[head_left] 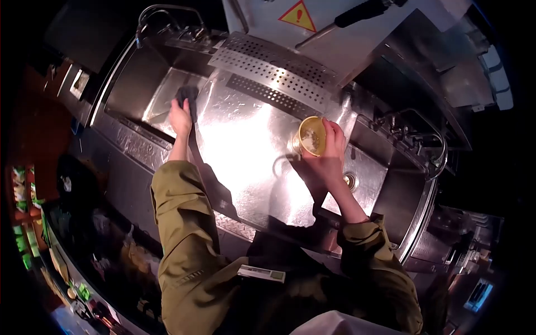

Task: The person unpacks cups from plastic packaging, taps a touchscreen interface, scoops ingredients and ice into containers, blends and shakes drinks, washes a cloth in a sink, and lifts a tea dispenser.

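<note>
My left hand (180, 118) is closed on a dark cloth (188, 96), near the inner edge of the left sink basin (159, 103). In my right hand (333, 148) is a yellow cup (310, 137), its mouth tilted toward me, with fingers wrapped round its right side. Some whitish, wet-looking contents show inside the cup; what they are I cannot tell. The cup is over the right part of the wet steel drainboard (240, 139), beside the right sink basin (368, 173). Both sleeves are olive green.
A perforated steel strip (273, 67) runs along the back of the drainboard. Curved faucets stand behind the left basin (167, 11) and the right basin (444, 148). A drain (350, 180) shows in the right basin. A yellow warning triangle (297, 17) marks the panel behind.
</note>
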Demonstrator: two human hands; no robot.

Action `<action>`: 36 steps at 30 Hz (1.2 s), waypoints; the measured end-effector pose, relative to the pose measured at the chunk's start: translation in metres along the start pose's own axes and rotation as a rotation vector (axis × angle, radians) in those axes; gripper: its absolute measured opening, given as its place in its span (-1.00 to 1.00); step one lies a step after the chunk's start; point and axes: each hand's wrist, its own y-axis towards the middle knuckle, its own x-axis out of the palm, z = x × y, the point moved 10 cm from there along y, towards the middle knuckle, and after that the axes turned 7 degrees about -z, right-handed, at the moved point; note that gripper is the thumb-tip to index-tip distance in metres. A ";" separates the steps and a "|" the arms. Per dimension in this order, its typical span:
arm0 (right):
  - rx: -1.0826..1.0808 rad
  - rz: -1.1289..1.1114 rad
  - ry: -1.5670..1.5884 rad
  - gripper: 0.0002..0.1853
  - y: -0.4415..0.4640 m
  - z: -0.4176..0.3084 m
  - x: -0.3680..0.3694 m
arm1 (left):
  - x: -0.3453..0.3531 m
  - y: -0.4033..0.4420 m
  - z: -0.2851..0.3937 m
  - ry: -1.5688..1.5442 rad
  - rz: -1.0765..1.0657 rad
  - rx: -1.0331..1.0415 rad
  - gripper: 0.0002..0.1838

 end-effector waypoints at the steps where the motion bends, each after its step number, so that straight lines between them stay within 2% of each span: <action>1: 0.035 0.022 0.008 -0.21 0.001 0.004 -0.005 | -0.017 -0.010 0.012 -0.122 0.238 0.153 -0.65; 4: 0.081 0.094 0.064 -0.23 0.006 0.023 -0.013 | -0.051 -0.056 0.046 -0.251 0.271 0.279 -0.65; 6: 0.041 0.107 0.030 -0.21 0.011 0.022 -0.017 | -0.060 -0.103 0.076 -0.318 0.179 0.396 -0.64; 8: 0.049 0.091 0.057 -0.20 0.012 0.020 -0.017 | -0.044 -0.148 0.103 -0.341 -0.004 0.377 -0.61; 9: 0.106 0.043 0.035 -0.17 0.007 0.020 -0.014 | -0.027 -0.170 0.121 -0.241 -0.070 0.461 -0.59; 10: 0.047 0.096 0.027 -0.14 -0.001 0.014 -0.016 | -0.004 -0.187 0.135 -0.141 -0.129 0.546 -0.56; 13: 0.054 0.005 -0.016 -0.07 -0.017 0.009 -0.002 | 0.029 -0.193 0.168 0.080 -0.027 0.751 -0.52; 16: -0.035 0.007 0.064 -0.18 -0.020 -0.002 0.004 | 0.028 -0.121 0.155 0.132 -0.003 0.691 -0.59; 17: -0.001 -0.027 0.058 -0.21 -0.016 -0.006 0.012 | 0.020 -0.096 0.139 0.225 0.102 0.676 -0.59; 18: 0.037 -0.059 0.053 -0.23 -0.013 -0.010 0.020 | 0.012 -0.071 0.118 0.179 0.043 0.676 -0.59; 19: 0.076 -0.087 0.042 -0.26 -0.010 -0.013 0.027 | -0.003 -0.052 0.096 0.192 0.025 0.551 -0.57; 20: 0.000 0.025 0.097 -0.29 -0.008 -0.021 0.029 | -0.005 -0.030 0.055 0.160 0.094 0.575 -0.60; 21: -0.027 0.036 0.119 -0.28 -0.001 -0.030 0.034 | -0.018 -0.020 0.034 0.225 -0.079 0.342 -0.61; 23: -0.022 -0.022 0.028 -0.17 0.002 -0.031 0.064 | -0.071 -0.046 0.020 0.198 -0.094 0.099 -0.65; 24: -0.009 -0.035 0.201 -0.08 0.003 -0.036 0.059 | -0.083 -0.052 0.006 0.037 -0.068 0.203 -0.64; 25: -0.089 0.076 0.213 -0.03 -0.007 -0.042 0.038 | -0.102 -0.062 -0.016 0.039 -0.019 0.175 -0.61; 26: -0.076 0.104 0.252 -0.09 -0.022 -0.035 0.012 | -0.119 -0.074 -0.031 -0.029 -0.003 0.172 -0.59; 28: -0.077 0.205 0.350 -0.26 -0.069 0.020 -0.031 | -0.155 -0.122 -0.009 -0.085 -0.039 0.303 -0.58; 29: 0.040 0.275 0.307 -0.43 -0.095 0.078 -0.041 | -0.156 -0.146 0.014 -0.180 -0.176 0.375 -0.60; 30: 0.204 0.543 0.230 -0.65 -0.121 0.120 -0.094 | -0.156 -0.172 0.035 -0.271 -0.309 0.436 -0.62; 31: 0.332 0.737 0.455 -0.70 -0.156 0.189 -0.120 | -0.146 -0.200 0.058 -0.344 -0.418 0.453 -0.62; 32: 0.480 0.749 0.216 -0.72 -0.174 0.243 -0.154 | -0.132 -0.231 0.090 -0.414 -0.522 0.468 -0.62; 33: 0.454 0.759 0.158 -0.73 -0.173 0.280 -0.187 | -0.116 -0.267 0.136 -0.440 -0.648 0.520 -0.61; 34: 0.460 0.659 0.181 -0.72 -0.158 0.316 -0.201 | -0.096 -0.301 0.185 -0.465 -0.770 0.578 -0.60; 35: 0.488 0.546 0.107 -0.64 -0.139 0.346 -0.209 | -0.062 -0.330 0.214 -0.547 -0.875 0.627 -0.58; 36: 0.499 0.389 0.037 -0.50 -0.112 0.357 -0.214 | -0.027 -0.361 0.244 -0.562 -0.998 0.538 -0.60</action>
